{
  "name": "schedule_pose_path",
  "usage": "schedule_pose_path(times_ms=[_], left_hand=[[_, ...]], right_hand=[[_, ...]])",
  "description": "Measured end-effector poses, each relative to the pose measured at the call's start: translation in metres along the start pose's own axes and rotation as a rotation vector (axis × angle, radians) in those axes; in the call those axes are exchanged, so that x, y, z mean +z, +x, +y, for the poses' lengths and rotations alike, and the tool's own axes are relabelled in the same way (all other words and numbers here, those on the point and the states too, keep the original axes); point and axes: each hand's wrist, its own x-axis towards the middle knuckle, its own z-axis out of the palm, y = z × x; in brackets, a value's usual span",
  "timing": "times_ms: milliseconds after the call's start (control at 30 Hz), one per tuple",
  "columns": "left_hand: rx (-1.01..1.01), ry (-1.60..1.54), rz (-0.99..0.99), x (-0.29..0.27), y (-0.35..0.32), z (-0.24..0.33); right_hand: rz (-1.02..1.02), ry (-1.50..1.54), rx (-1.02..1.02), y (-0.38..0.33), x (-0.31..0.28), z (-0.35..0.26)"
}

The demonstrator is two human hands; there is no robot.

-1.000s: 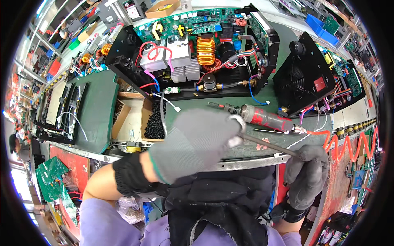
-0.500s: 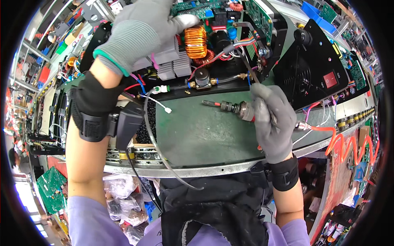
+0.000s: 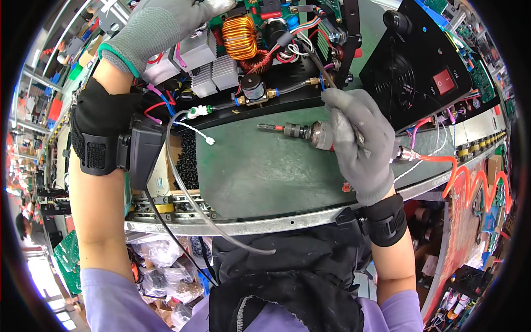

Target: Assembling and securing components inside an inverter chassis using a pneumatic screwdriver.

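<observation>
My right hand [image 3: 362, 146], in a grey glove, is closed on a thin dark metal tool [image 3: 321, 66]. Its far end reaches up among the wires of an opened electrical unit; whether it is tweezers cannot be made out. Beneath that hand a powered screwdriver [image 3: 315, 134] lies on the green mat [image 3: 254, 177], bit to the left. My left hand [image 3: 166, 30], also gloved, is over the unit's left part, thumb stretched out; the upper edge cuts off its fingers. Between the hands are a copper coil [image 3: 239, 37], silver heat sinks [image 3: 213, 76] and a small valve [image 3: 253, 88].
A black panel [image 3: 412, 61] with a red switch [image 3: 443, 82] leans at the right. An orange coiled air hose [image 3: 456, 180] runs from the screwdriver. A clear tube [image 3: 191, 191] hangs over the metal bench edge [image 3: 293, 222]. Black granules [image 3: 188, 157] fill a box beside the mat.
The unit, panel and screwdriver appear higher in the picture, the unit also further left. My left hand has shifted up and left. The right keeps its grip on the thin tool.
</observation>
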Motion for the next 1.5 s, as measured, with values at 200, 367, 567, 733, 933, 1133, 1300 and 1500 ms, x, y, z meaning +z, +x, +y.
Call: schedule_pose_path(times_ms=[200,367,567,733,933,1133,1300,1500], left_hand=[[0.008,-0.007,-0.002,-0.004,-0.002,0.005],[-0.107,0.020,-0.072,-0.013,-0.003,0.018],[-0.045,0.091,-0.009,-0.007,-0.001,0.013],[-0.015,0.072,-0.004,-0.006,0.001,0.009],[-0.096,0.099,-0.006,-0.011,-0.006,0.021],[0.008,0.054,0.086,0.003,-0.008,0.007],[0.015,0.155,0.152,0.021,0.001,-0.004],[0.010,0.243,0.179,0.026,0.002,-0.008]], right_hand=[[-0.002,0.017,0.003,0.004,0.002,0.006],[-0.017,0.058,0.082,0.007,0.001,0.002],[0.108,0.414,0.454,0.026,0.002,-0.014],[0.042,0.311,0.434,0.036,0.005,-0.012],[-0.176,-0.292,0.016,0.004,0.023,-0.006],[-0.318,-0.600,-0.106,0.001,0.008,-0.005],[-0.327,-0.516,-0.052,0.003,0.001,-0.007],[-0.312,0.191,0.358,0.019,-0.013,-0.015]])
